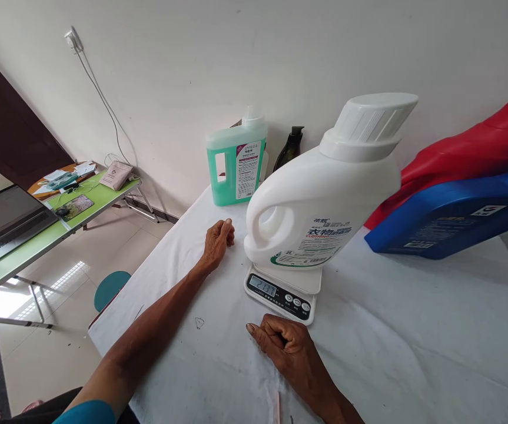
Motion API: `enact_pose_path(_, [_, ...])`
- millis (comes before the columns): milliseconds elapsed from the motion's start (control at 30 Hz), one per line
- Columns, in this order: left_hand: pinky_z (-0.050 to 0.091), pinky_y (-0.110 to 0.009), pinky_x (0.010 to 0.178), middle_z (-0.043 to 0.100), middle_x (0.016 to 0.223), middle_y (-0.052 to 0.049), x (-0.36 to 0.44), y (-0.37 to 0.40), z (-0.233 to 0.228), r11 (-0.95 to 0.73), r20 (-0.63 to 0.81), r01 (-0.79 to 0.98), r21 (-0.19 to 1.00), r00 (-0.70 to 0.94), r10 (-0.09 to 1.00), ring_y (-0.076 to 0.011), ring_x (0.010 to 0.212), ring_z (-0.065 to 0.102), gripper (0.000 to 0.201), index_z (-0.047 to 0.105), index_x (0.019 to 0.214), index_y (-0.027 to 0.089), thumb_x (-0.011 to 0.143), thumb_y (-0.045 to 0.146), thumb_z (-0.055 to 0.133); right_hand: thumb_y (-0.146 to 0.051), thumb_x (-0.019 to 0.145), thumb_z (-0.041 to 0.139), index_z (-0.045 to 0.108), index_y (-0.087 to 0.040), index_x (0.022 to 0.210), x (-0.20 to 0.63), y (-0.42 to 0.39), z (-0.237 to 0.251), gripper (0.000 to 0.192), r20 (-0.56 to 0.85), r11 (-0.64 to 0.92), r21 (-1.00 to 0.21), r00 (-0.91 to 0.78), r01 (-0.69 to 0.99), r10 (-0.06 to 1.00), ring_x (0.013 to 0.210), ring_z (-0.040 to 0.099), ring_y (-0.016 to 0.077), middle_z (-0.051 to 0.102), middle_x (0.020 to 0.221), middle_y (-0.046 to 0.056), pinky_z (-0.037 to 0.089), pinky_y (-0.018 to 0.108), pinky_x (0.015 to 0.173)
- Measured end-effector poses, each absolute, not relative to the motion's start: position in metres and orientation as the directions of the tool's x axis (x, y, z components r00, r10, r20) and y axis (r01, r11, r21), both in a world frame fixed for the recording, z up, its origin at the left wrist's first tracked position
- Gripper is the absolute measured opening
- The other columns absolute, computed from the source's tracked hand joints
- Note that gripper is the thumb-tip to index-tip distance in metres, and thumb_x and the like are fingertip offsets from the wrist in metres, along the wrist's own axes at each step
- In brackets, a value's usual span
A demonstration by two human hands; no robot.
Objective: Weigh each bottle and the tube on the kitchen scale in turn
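A large white laundry detergent jug (324, 194) stands on a small white kitchen scale (280, 294), whose lit display seems to read 2137. Left of the jug, my left hand (219, 241) rests on the white tablecloth, its fingers curled in and nothing seen in them. My right hand (282, 341) lies just in front of the scale in a loose fist with the thumb pointing left. Neither hand touches the jug. A pink pencil-like stick (279, 406) lies partly in view near my right wrist.
Behind stand a green liquid bottle (236, 168) and a dark pump bottle (289, 147) against the wall. A blue jug (452, 212) and a red one (465, 150) lean at the right. At left, a green table (77, 203) holds a laptop (13, 215); a teal stool (111, 288) stands below.
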State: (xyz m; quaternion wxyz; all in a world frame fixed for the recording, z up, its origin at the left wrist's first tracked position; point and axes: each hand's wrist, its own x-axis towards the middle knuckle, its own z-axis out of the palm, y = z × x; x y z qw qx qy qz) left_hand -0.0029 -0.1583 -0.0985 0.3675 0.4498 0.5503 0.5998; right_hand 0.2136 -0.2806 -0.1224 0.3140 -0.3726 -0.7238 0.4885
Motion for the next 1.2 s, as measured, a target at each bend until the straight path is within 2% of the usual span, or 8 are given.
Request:
enact_pose_path(133, [0.049, -0.029, 0.069, 0.061, 0.078, -0.004, 0.005, -0.165, -0.055, -0.26, 0.27, 0.073, 0.963, -0.318, 0.909, -0.0146, 0.07, 0.057, 0.059, 0.06, 0.082, 0.019, 0.093, 0.076, 0.052, -0.04, 0.099, 0.056, 0.018, -0.026, 0.068, 0.214, -0.28, -0.122, 0.051, 0.1, 0.255, -0.938, -0.522, 0.234, 0.847, 0.058, 0.023, 0.0127, 0.024, 0.063, -0.006, 0.023, 0.029, 0.053])
enact_pose_path(267, [0.052, -0.031, 0.081, 0.069, 0.1, -0.008, 0.026, -0.176, 0.005, -0.407, 0.435, 0.176, 0.896, -0.169, 0.885, -0.0206, 0.092, 0.063, 0.058, 0.066, 0.097, 0.019, 0.089, 0.076, 0.06, -0.039, 0.096, 0.058, 0.019, -0.026, 0.066, 0.213, -0.28, -0.123, 0.051, 0.106, 0.261, -0.935, -0.512, 0.242, 0.853, 0.056, 0.022, 0.0119, 0.023, 0.062, -0.006, 0.021, 0.029, 0.053])
enact_pose_path(433, [0.044, -0.027, 0.059, 0.061, 0.068, -0.004, 0.05, -0.177, 0.036, -0.289, 0.301, 0.154, 0.945, -0.057, 0.952, -0.0147, 0.064, 0.055, 0.053, 0.068, 0.081, 0.015, 0.075, 0.066, 0.082, -0.038, 0.092, 0.059, 0.019, -0.025, 0.063, 0.21, -0.279, -0.124, 0.05, 0.068, 0.21, -0.949, -0.497, 0.234, 0.865, 0.057, 0.022, 0.0111, 0.021, 0.061, -0.007, 0.019, 0.028, 0.053])
enact_pose_path(633, [0.03, -0.024, 0.046, 0.045, 0.054, 0.003, 0.068, -0.167, 0.026, -0.269, 0.252, -0.054, 0.962, -0.216, 0.943, -0.0064, 0.049, 0.035, 0.046, 0.064, 0.068, 0.016, 0.064, 0.053, 0.092, -0.031, 0.086, 0.062, 0.023, -0.024, 0.06, 0.207, -0.279, -0.125, 0.047, 0.094, 0.204, -0.96, -0.467, 0.191, 0.879, 0.056, 0.025, 0.0103, 0.024, 0.057, -0.008, 0.022, 0.027, 0.054])
enact_pose_path(800, [0.023, -0.024, 0.041, 0.034, 0.049, 0.006, 0.084, -0.149, 0.042, -0.336, 0.289, -0.077, 0.939, -0.356, 0.889, -0.0053, 0.046, 0.026, 0.052, 0.053, 0.058, 0.019, 0.065, 0.054, 0.091, -0.024, 0.082, 0.065, 0.022, -0.023, 0.058, 0.205, -0.279, -0.131, 0.049, 0.085, 0.178, -0.971, -0.465, 0.16, 0.881, 0.055, 0.025, 0.01, 0.024, 0.055, -0.008, 0.021, 0.027, 0.054])
enact_pose_path(900, [0.032, -0.023, 0.042, 0.041, 0.05, 0.005, 0.103, -0.125, 0.06, -0.389, 0.328, -0.085, 0.917, -0.391, 0.86, -0.0068, 0.047, 0.037, 0.053, 0.056, 0.061, 0.018, 0.063, 0.058, 0.092, -0.023, 0.082, 0.066, 0.022, -0.023, 0.058, 0.205, -0.279, -0.131, 0.05, 0.095, 0.175, -0.976, -0.462, 0.132, 0.882, 0.055, 0.025, 0.0098, 0.023, 0.055, -0.008, 0.021, 0.027, 0.054])
enact_pose_path(1033, [0.05, -0.028, 0.055, 0.064, 0.064, -0.002, 0.137, -0.086, 0.067, -0.405, 0.336, -0.108, 0.908, -0.392, 0.857, -0.0158, 0.063, 0.063, 0.051, 0.071, 0.076, 0.016, 0.061, 0.059, 0.093, -0.025, 0.083, 0.068, 0.021, -0.023, 0.058, 0.206, -0.279, -0.131, 0.054, 0.09, 0.163, -0.98, -0.476, 0.114, 0.875, 0.055, 0.024, 0.0096, 0.022, 0.054, -0.009, 0.021, 0.027, 0.053])
enact_pose_path(1200, [0.057, -0.034, 0.065, 0.075, 0.084, -0.008, 0.169, -0.038, 0.043, -0.368, 0.297, -0.127, 0.921, -0.38, 0.876, -0.0231, 0.077, 0.07, 0.052, 0.075, 0.084, 0.015, 0.059, 0.057, 0.094, -0.028, 0.083, 0.067, 0.023, -0.024, 0.056, 0.204, -0.278, -0.139, 0.052, 0.086, 0.153, -0.984, -0.499, 0.095, 0.862, 0.052, 0.025, 0.0094, 0.023, 0.052, -0.009, 0.023, 0.026, 0.052])
